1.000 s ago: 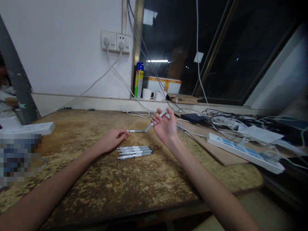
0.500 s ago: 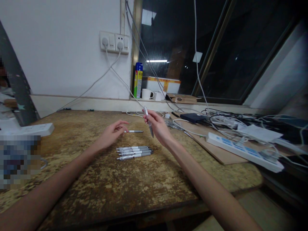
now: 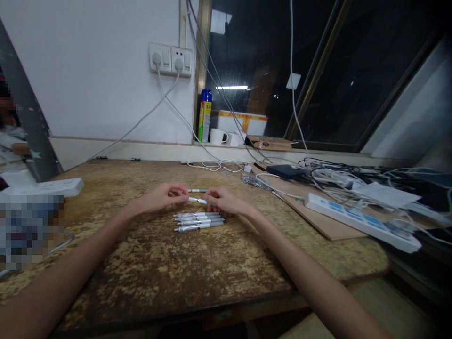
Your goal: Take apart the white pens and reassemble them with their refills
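Note:
Between my two hands a white and grey pen (image 3: 197, 200) lies level, gripped at both ends. The fingers of my left hand (image 3: 167, 195) pinch its left end. My right hand (image 3: 226, 201) closes on the right end, hiding that part. Just behind, another pen (image 3: 197, 190) rests on the worn wooden table (image 3: 169, 273). Nearer to me, several similar pens (image 3: 199, 221) lie side by side in a row, all pointing the same way.
At the right are a white power strip (image 3: 360, 221), a brown board (image 3: 332, 226), a black box (image 3: 286, 171) and tangled cables. Another power strip (image 3: 60, 187) stands at the left edge. A spray can (image 3: 205, 116) and white mug (image 3: 218, 136) stand on the sill.
My right hand has come down and left, turning its pen from upright to level. My left hand has moved slightly nearer and now pinches that pen's other end. The view has shifted slightly.

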### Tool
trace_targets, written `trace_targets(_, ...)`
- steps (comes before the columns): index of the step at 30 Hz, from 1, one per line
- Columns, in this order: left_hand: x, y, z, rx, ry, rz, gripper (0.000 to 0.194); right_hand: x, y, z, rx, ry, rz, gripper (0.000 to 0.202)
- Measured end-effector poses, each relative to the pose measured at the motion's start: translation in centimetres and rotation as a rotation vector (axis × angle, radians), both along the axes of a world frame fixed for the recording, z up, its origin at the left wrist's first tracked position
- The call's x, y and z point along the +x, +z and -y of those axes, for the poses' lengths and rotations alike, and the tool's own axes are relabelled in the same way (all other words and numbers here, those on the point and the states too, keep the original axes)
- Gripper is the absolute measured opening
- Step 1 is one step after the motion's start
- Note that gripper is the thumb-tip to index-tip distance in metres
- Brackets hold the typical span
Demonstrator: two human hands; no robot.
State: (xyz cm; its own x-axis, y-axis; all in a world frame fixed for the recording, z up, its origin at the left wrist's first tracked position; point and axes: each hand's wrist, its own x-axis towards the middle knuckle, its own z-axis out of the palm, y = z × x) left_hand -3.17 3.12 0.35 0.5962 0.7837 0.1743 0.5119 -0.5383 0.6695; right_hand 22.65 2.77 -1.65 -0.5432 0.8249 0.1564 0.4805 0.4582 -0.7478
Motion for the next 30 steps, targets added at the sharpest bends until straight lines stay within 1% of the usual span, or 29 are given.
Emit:
trace_targets(3,-0.8,0.3,-0.1,-0.030,-0.011,-0.098,0.030,0.5,-0.1,-0.4,0.011,0.008,0.099,0.029)
trace_targets(6,-1.0,0.5,0.1,-0.029,-0.019,-0.154,0.030,0.8,0.0,-0.5,0.031,0.048,0.137,0.027)
trace_targets(9,-1.0,0.4,0.2,-0.044,-0.059,-0.188,0.031,0.8,0.1,-0.4,0.049,0.086,0.156,0.027)
trace_targets(14,-1.0,0.2,0.0,-0.056,-0.115,-0.189,0.032,1.0,0.1,-0.4,0.054,0.086,0.156,0.030)
trace_targets(19,-1.0,0.2,-0.1,-0.066,-0.125,-0.197,0.031,1.2,-0.4,-0.8,0.085,0.095,0.144,0.029)
trace_targets(25,-1.0,0.4,0.2,-0.076,-0.137,-0.199,0.032,0.9,-0.9,-1.0,0.075,0.091,0.121,0.031)
trace_targets(27,-0.8,0.3,0.3,-0.047,-0.106,-0.188,0.034,0.9,-1.0,-1.3,0.065,0.063,0.093,0.032)
trace_targets(29,-0.7,-0.1,0.1,0.025,-0.006,-0.166,0.035,1.0,-1.3,-1.8,0.086,-0.027,0.055,0.030)
trace_targets(30,-0.7,-0.4,-0.2,0.085,0.061,-0.152,0.036,1.1,-1.5,-2.1,0.116,-0.098,0.038,0.027)
